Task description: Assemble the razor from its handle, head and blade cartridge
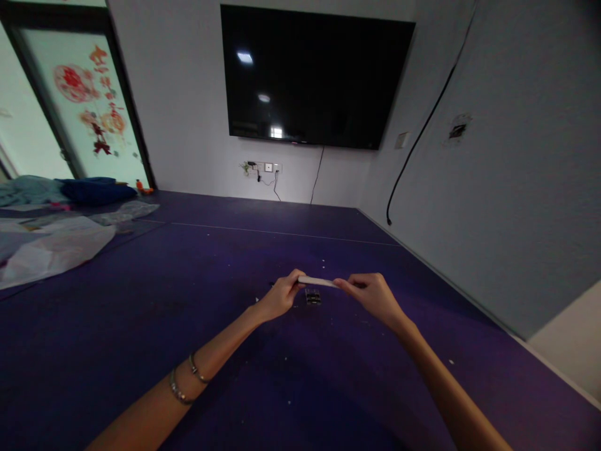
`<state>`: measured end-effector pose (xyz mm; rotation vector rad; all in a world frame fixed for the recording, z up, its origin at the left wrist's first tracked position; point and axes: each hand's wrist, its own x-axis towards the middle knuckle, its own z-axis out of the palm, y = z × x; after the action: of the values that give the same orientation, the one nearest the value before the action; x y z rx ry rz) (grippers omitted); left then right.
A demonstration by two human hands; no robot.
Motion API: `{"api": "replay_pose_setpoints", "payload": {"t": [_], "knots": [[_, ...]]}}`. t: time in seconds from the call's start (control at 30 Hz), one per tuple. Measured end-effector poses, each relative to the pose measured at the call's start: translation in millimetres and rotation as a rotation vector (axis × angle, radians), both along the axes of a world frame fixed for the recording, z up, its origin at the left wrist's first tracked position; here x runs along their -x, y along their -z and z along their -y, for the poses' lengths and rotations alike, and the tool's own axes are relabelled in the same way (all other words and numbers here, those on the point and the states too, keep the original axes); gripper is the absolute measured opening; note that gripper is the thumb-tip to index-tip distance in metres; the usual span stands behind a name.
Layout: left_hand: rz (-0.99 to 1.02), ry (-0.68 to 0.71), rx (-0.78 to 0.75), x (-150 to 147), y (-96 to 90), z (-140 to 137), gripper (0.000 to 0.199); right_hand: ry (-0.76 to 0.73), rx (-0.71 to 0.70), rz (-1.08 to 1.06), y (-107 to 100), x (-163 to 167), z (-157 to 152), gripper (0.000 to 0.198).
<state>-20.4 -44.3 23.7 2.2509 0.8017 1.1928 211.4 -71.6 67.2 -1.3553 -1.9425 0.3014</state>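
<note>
A thin, flat, whitish strip (318, 282) is stretched level between my two hands above the floor. My left hand (282, 295) is closed on its left end, thumb on top. At the other end, my right hand (373, 297) pinches the strip between thumb and fingers. What the strip is made of I cannot make out. Just below it on the purple floor (225, 351) lies a small dark object with clear parts (313, 297), too small to name. Small white bits are scattered on the floor around my hands.
White plastic sheets (70, 247) and dark blue cloth (96, 190) lie at the left. A large television (314, 75) hangs on the far wall above sockets (268, 167) with cables. Along the right wall dangles a black cable (422, 131). A glass door (79, 100) stands far left.
</note>
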Motion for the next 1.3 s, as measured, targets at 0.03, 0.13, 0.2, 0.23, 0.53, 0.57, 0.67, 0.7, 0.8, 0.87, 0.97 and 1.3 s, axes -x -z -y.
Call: {"api": "replay_pose_setpoints", "payload": {"t": [0.03,0.13,0.2,0.23,0.53,0.57,0.67,0.7,0.8,0.87,0.97,1.3], "knots": [[0.001,0.010,-0.003,0.4,0.1,-0.4,0.019,-0.026,0.007,0.005,-0.8,0.5,1.1,0.050],[0.021,0.005,-0.012,0.9,0.8,-1.0,0.019,-0.031,0.013,-0.023,-2.8,0.3,2.2,0.050],[0.041,-0.027,-0.014,0.6,1.6,-1.2,0.016,0.017,0.006,-0.038,-3.0,-1.0,1.1,0.050],[0.048,-0.038,-0.013,0.4,2.1,-1.2,0.015,0.029,0.008,-0.032,-2.9,-1.9,0.3,0.051],[-0.030,-0.063,-0.025,-0.5,6.1,-3.2,0.016,-0.017,0.034,-0.031,-1.4,-7.4,-3.9,0.051],[-0.035,-0.075,-0.030,-0.3,7.2,-3.9,0.016,-0.029,0.040,-0.024,-0.9,-7.7,-4.4,0.051],[-0.032,-0.096,-0.028,-0.1,9.4,-4.8,0.016,-0.075,0.082,-0.005,0.0,-8.7,-5.9,0.050],[-0.027,-0.088,-0.023,-0.2,9.3,-4.5,0.016,-0.068,0.088,-0.012,0.1,-9.1,-6.4,0.050],[-0.014,-0.069,-0.008,-1.1,7.1,-2.9,0.018,-0.020,0.078,-0.043,0.3,-10.7,-7.3,0.050],[0.006,-0.064,0.000,-1.5,5.5,-2.0,0.018,-0.055,0.091,-0.028,0.3,-11.7,-7.6,0.049],[0.034,-0.066,0.004,-1.3,4.5,-1.5,0.017,-0.096,0.105,-0.032,0.1,-12.2,-7.9,0.048],[0.076,-0.050,0.017,0.8,2.8,-3.3,0.016,-0.093,0.131,-0.055,-2.0,-12.3,-5.1,0.047]]}}
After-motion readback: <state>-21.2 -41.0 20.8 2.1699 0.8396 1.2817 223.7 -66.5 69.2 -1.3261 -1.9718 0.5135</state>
